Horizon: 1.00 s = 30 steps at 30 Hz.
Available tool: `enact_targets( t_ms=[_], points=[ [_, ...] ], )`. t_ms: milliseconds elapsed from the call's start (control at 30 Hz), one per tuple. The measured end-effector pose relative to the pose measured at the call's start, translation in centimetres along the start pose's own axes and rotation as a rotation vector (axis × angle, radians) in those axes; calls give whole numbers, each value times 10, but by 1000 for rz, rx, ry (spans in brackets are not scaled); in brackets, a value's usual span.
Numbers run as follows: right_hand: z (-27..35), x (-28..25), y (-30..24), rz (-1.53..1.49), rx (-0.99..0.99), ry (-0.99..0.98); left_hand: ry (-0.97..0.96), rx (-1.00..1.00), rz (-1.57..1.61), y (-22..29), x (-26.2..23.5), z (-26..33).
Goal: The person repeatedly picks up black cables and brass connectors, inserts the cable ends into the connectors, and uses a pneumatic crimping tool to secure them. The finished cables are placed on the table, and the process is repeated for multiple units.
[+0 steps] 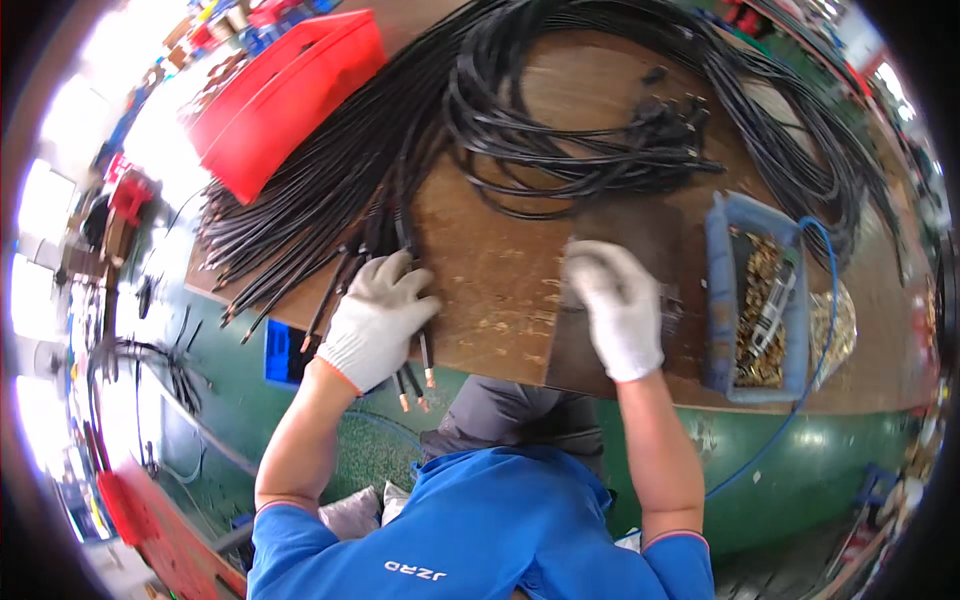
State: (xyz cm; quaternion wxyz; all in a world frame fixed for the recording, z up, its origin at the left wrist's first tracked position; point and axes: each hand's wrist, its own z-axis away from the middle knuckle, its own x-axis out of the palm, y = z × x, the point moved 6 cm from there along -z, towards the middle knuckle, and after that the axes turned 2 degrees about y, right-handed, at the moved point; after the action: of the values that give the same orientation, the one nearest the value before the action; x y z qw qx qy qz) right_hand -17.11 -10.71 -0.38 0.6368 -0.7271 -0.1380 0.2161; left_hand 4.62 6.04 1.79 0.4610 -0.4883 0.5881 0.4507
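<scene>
The gloved left hand (378, 318) rests left of centre, fingers curled over a few black cables (330, 190) whose copper-tipped ends hang off the counter (500, 290) edge, while the gloved right hand (618, 305) lies flat, fingers loosely spread, on a dark pad (640, 235) at centre. Right of it, a blue bin (722, 300) holds brass terminals (760, 320). A red crate (285, 95) sits upper left; green floor (800, 480) lies below.
</scene>
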Motion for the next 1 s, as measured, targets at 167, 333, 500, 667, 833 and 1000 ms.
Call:
enact_targets(
  t_ms=[167, 333, 500, 667, 833, 1000],
  points=[
    [16, 45, -17, 347, -221, -336, 3, 182, 44, 0, 2, -32],
    [26, 45, -17, 812, -76, -409, 152, 298, 211, 22, 9, -81],
    [30, 12, -3, 1057, -294, -170, 154, 313, 207, 37, 11, -108],
    [31, -4, -10, 1103, -459, -97, 72, 259, 178, 34, 4, -111],
    [29, 7, -10, 1089, -546, -202, -49, 394, 344, 55, 15, -117],
    [27, -43, -31, 1200, -403, -313, -75, 326, 409, 54, 14, -114]
  ],
)
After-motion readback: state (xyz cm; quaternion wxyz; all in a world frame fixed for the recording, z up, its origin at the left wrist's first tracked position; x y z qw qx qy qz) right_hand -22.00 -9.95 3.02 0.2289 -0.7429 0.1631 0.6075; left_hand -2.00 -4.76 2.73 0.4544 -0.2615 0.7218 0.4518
